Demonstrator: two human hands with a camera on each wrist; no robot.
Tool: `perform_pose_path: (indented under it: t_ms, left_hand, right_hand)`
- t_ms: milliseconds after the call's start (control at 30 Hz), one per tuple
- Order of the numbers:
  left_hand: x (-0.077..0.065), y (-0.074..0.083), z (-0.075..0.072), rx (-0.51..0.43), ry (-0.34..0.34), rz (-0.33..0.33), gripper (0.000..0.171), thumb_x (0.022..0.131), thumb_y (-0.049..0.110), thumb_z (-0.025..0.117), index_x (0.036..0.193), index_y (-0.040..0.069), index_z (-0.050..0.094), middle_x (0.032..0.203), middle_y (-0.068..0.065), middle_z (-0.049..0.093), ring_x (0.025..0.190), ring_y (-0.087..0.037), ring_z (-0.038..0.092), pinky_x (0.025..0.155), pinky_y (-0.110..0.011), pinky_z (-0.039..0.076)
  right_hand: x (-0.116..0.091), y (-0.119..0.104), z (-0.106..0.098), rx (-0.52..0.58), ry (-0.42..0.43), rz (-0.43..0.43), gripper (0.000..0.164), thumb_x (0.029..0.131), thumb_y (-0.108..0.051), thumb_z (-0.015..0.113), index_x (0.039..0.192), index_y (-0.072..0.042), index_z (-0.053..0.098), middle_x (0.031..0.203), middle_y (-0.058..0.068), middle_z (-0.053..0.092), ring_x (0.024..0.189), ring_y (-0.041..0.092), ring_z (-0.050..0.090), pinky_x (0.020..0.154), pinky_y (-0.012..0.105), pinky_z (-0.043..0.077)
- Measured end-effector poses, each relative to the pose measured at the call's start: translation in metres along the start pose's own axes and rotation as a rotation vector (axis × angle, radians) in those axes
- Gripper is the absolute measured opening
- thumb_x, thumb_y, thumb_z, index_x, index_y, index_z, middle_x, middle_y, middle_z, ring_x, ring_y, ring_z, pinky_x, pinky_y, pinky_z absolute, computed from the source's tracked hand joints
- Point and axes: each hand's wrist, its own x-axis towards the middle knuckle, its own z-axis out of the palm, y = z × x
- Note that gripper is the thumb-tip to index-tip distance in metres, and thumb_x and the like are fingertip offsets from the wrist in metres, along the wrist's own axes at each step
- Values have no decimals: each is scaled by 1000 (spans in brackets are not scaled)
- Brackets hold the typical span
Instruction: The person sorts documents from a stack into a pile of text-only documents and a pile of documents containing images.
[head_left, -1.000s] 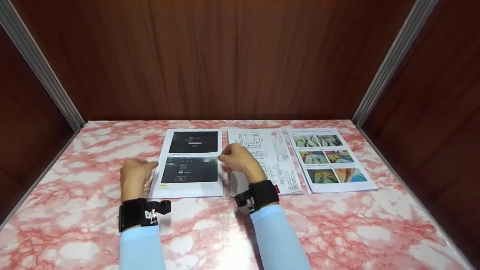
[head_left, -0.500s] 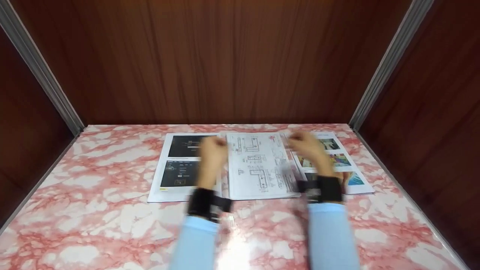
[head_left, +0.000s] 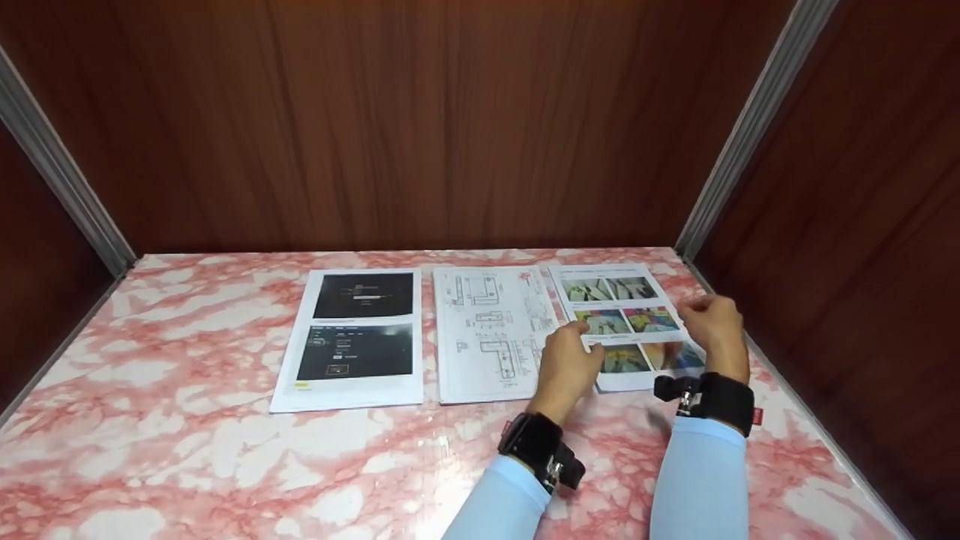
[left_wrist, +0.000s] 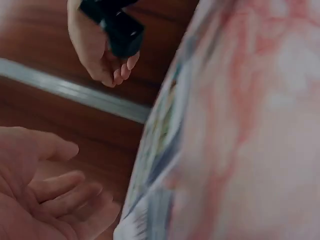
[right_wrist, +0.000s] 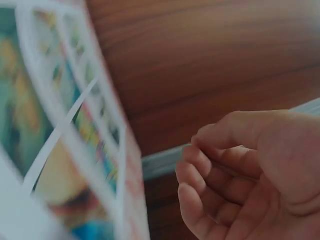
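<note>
Three stacks of printed paper lie in a row. My left hand [head_left: 568, 364] is over the gap between the middle stack [head_left: 480, 330], printed with line drawings, and the right stack [head_left: 628, 337], printed with colour photos. Its thumb and fingers are spread apart and hold nothing in the left wrist view. Beyond the right stack's right edge is my right hand [head_left: 714, 330]. In the right wrist view its fingers curl loosely, thumb near the index fingertip, with nothing between them, and the photo sheets [right_wrist: 65, 120] are off to the side.
The left stack [head_left: 356, 394], with two dark screen prints, lies apart from both hands. Red and white marbled tabletop [head_left: 225, 457] spreads in front. Dark wood panels [head_left: 405, 127] with metal corner posts [head_left: 742, 142] enclose the back and sides.
Both hands have moved right, from the left stack's sides, past the middle stack, to the right stack's sides. The stacks stay in their row; the head view has turned slightly.
</note>
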Motion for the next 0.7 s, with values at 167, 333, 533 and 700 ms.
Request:
perform_pose_path:
  t_ms: [167,333,533,700]
  left_hand:
    - [1,-4,9,60,-17,-32,41,91,14,75,130,2,70,123,-16,73,113,-30,70,97,-36,56]
    - [-1,-3,10,49,-68,-22,40,91,15,74,130,3,71,121,-16,74,113,-29,70,97,-36,55]
    - [-4,0,10,-18,-148,-53,44,93,19,71,133,0,67,126,-19,71,116,-28,68,100,-36,54]
    - [-4,1,13,-42,-176,-113,50,91,21,71,135,-2,65,128,-21,70,120,-30,66,103,-36,52]
  right_hand:
    - [0,22,1,-30,-47,85,44,97,-22,54,126,10,63,128,31,60,110,40,57,94,50,47]
    - [-2,37,4,6,-82,129,51,99,-21,54,135,16,56,140,37,52,125,48,52,108,57,42]
    - [-3,43,7,76,-146,203,59,100,-19,51,144,19,42,148,39,43,134,49,43,116,58,35]
    - [-2,45,8,-32,-135,190,51,93,-20,58,128,17,56,125,35,56,115,50,45,106,59,40]
